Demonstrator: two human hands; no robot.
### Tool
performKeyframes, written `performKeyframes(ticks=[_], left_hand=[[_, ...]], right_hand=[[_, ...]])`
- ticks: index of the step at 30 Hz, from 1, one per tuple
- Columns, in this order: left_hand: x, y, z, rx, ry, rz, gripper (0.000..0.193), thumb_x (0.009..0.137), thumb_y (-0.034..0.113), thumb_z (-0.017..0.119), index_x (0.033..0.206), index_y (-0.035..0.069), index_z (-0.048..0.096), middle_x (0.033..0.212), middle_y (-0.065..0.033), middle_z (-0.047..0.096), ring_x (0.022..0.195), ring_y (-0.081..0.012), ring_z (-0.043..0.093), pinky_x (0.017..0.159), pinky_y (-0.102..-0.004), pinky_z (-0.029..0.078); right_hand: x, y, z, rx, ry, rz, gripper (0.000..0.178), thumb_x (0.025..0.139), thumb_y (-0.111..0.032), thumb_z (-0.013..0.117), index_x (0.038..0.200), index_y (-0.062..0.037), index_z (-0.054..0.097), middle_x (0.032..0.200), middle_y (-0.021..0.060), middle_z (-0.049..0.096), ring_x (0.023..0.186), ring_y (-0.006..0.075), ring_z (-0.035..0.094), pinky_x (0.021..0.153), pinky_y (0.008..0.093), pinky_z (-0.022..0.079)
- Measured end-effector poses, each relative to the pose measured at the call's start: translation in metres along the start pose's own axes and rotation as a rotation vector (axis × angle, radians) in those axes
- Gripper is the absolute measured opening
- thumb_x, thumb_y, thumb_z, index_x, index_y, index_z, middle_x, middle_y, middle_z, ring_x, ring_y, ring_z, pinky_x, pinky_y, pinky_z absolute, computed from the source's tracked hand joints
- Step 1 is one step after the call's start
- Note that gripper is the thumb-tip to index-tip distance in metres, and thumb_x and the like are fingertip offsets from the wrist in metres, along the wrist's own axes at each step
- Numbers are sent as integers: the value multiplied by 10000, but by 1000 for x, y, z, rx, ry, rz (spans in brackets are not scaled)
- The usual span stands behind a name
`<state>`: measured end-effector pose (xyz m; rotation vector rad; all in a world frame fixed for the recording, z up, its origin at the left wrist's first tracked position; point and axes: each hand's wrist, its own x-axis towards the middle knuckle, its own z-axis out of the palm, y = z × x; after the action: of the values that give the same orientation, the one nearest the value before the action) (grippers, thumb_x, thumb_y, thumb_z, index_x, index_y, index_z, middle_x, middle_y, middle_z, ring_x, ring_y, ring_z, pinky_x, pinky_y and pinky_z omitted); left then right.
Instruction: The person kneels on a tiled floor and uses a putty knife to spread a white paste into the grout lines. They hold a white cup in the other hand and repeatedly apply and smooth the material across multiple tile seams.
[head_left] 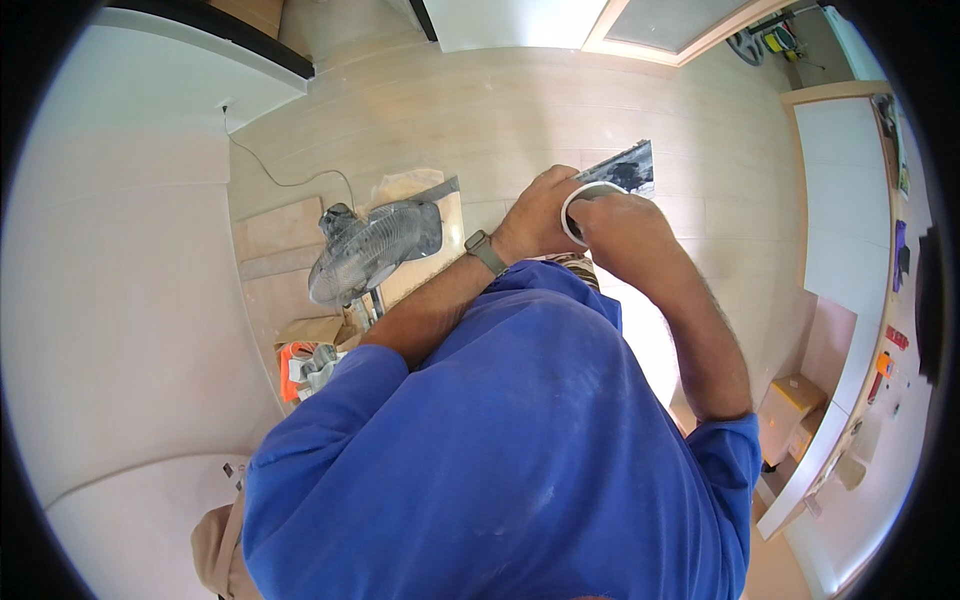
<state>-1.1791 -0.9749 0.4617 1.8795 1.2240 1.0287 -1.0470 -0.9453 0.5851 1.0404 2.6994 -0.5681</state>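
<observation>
In front of my chest, my left hand [538, 215] is closed at the side of a round white tub [566, 222] and appears to hold it. A flat metal-grey plate [632, 172] with dark smears sticks out beyond the tub, close to my left fingers; which part of the hand supports it is hidden. My right hand [622, 225] is curled over the tub's opening, its fingers bent down inside the rim. Whatever those fingers grip is out of sight within the tub. A watch [484, 252] sits on my left wrist.
To the left stands a grey fan [375, 250], its cord [285, 184] running to the wall, with flat boards [280, 230] beneath and beside it. A white counter [850, 200] bearing small tools lines the right, cardboard boxes [790, 405] below. Pale plank flooring [450, 110] lies ahead.
</observation>
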Motion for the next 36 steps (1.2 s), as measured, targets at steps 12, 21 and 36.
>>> performKeyframes(ticks=[12,21,36], left_hand=[[-20,51,8,-55,248,-20,558,585,294,790,1065,97,583,1052,-108,549,1032,-298,470,894,-377,395],[-34,43,46,-121,334,-93,784,566,113,831,1211,36,394,1116,-67,495,1047,-170,512,893,-287,427],[-28,-192,56,-47,611,-197,642,584,139,816,1117,20,480,1066,-82,527,975,-209,554,858,-308,449]], right_hand=[[-64,-2,-26,81,331,-306,228,718,-37,588,944,-67,602,790,137,629,735,310,616,644,401,496],[-90,49,-8,1113,425,-83,226,900,-106,509,1088,-7,588,936,107,642,789,152,606,713,280,498],[66,351,297,1588,776,491,292,922,-148,461,1175,-12,506,1048,85,592,908,152,595,713,300,533]])
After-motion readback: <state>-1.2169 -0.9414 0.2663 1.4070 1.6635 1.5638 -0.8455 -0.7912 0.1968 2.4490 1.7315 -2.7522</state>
